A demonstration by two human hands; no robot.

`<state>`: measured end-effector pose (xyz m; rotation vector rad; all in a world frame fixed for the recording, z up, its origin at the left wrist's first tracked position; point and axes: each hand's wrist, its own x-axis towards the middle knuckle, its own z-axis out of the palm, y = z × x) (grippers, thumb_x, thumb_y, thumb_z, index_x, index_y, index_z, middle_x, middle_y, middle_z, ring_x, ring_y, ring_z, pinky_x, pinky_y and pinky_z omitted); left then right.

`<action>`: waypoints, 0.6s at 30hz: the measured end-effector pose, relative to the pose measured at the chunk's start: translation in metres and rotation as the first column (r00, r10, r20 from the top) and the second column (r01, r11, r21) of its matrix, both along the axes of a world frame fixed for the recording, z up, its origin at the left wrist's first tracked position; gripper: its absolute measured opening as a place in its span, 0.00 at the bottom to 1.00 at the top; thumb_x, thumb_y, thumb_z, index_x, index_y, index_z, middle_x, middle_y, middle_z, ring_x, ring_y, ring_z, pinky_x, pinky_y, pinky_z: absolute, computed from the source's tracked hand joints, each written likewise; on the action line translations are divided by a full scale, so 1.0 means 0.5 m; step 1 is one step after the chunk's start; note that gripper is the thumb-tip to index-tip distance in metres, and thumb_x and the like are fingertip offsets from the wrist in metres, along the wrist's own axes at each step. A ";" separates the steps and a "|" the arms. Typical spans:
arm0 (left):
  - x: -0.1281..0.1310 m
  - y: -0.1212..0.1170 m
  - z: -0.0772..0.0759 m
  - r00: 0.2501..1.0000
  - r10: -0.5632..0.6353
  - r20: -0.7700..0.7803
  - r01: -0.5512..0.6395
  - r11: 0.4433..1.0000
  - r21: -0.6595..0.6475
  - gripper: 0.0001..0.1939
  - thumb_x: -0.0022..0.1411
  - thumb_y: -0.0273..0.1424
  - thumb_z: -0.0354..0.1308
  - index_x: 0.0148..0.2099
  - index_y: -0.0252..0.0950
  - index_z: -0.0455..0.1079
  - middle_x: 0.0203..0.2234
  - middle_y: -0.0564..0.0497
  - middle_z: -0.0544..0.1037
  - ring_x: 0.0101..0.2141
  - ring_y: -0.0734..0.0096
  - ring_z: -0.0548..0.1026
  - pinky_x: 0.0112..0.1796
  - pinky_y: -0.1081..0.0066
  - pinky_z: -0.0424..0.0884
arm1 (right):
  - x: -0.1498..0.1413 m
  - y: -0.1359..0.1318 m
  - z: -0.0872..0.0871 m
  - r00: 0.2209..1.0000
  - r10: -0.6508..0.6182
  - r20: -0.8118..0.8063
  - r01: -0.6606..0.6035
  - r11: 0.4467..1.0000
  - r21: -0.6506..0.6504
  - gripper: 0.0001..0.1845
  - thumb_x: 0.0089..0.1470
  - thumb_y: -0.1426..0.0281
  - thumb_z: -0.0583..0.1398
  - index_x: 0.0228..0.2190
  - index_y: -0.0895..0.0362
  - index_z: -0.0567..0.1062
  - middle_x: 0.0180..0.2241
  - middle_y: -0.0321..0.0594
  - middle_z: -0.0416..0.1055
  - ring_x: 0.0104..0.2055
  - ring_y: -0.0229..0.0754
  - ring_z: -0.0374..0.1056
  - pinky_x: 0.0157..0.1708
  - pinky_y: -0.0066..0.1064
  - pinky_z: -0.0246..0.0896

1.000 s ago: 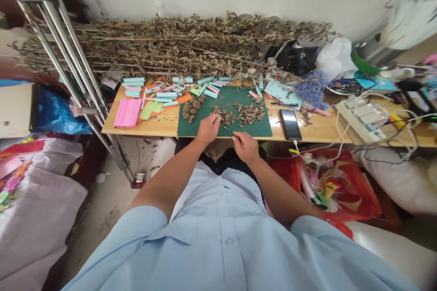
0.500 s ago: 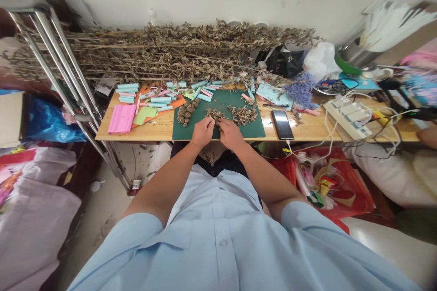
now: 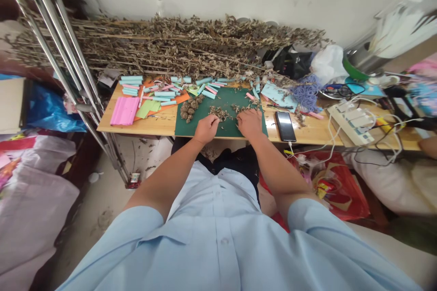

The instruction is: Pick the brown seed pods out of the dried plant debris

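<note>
My left hand (image 3: 206,128) is closed above the near edge of a green cutting mat (image 3: 229,131); whatever its fingers hold is hidden. Just beyond it lies a small heap of crumbled dried leaves (image 3: 219,112). My right hand (image 3: 250,122) reaches over the mat's right side, fingers curled down on another pile of dried leaves (image 3: 236,108), which it mostly covers. What those fingers grip, if anything, does not show. Several brown rolled balls of dried leaf (image 3: 190,109) sit clustered on the mat's left part.
Long dried plant stalks (image 3: 164,50) lie along the wall. Blue paper rolls (image 3: 165,94), a pink paper stack (image 3: 124,110), purple string (image 3: 306,92), a phone (image 3: 285,126) and a power strip (image 3: 350,122) surround the mat. Metal crutches (image 3: 68,50) lean at the left.
My hands were together over the middle heap. My right hand has moved right onto the right-hand leaf pile, while my left stays near the middle. The view has shifted slightly.
</note>
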<state>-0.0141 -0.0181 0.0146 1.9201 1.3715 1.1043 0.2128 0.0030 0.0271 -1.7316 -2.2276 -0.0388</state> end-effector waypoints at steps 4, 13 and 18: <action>0.000 0.000 -0.001 1.000 -0.004 0.000 0.004 1.000 0.010 0.10 0.70 0.32 0.53 0.37 0.36 0.73 0.31 0.50 0.79 0.35 0.70 0.75 0.41 0.70 0.68 | -0.009 0.010 0.005 0.998 -0.041 -0.057 0.043 0.999 0.032 0.10 0.59 0.70 0.58 0.37 0.55 0.80 0.41 0.48 0.78 0.49 0.56 0.63 0.53 0.49 0.48; 0.000 0.001 -0.004 1.000 0.004 -0.014 -0.003 1.000 0.029 0.09 0.69 0.32 0.54 0.38 0.36 0.74 0.32 0.50 0.79 0.35 0.69 0.75 0.42 0.70 0.69 | -0.060 0.043 0.018 0.997 0.074 -0.017 -0.075 0.995 -0.066 0.21 0.58 0.74 0.56 0.53 0.58 0.75 0.40 0.51 0.79 0.49 0.59 0.65 0.52 0.48 0.50; -0.001 0.001 -0.001 1.000 0.006 -0.027 -0.005 1.000 0.024 0.09 0.69 0.32 0.54 0.38 0.36 0.74 0.31 0.50 0.79 0.35 0.69 0.75 0.42 0.70 0.69 | -0.074 0.050 0.018 0.987 0.115 0.111 -0.108 0.992 -0.065 0.21 0.59 0.75 0.54 0.52 0.61 0.74 0.39 0.56 0.77 0.48 0.60 0.65 0.51 0.49 0.50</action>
